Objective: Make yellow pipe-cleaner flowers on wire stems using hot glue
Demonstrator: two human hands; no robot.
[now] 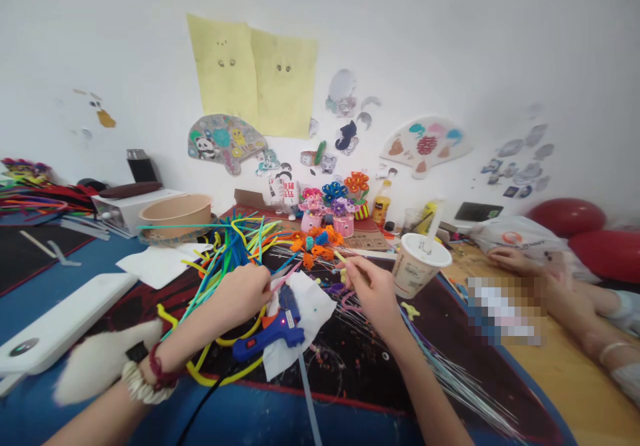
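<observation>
My left hand (pixel 247 289) is closed around a pink pipe cleaner (pixel 289 275), whose end sticks out to the right. Between the fingertips of my right hand (pixel 373 289) is a short yellow-green pipe cleaner (pixel 341 258), partly hidden by the fingers. Below and between the hands, a blue hot glue gun (pixel 270 339) lies on a crumpled white paper (pixel 320 299), with a clear glue stick (pixel 307 393) in its back. Left of my left hand spreads a bundle of coloured pipe cleaners (pixel 235 243). Orange pipe-cleaner flowers (pixel 313 256) lie just beyond the hands.
A lidded white cup (pixel 420 266) with a straw stands right of my right hand. Small pots of pipe-cleaner flowers (pixel 343 223) stand behind. At left are a tan basin (pixel 175 216) and a white device (pixel 65 323). Another person's arms (pixel 575 306) rest at right.
</observation>
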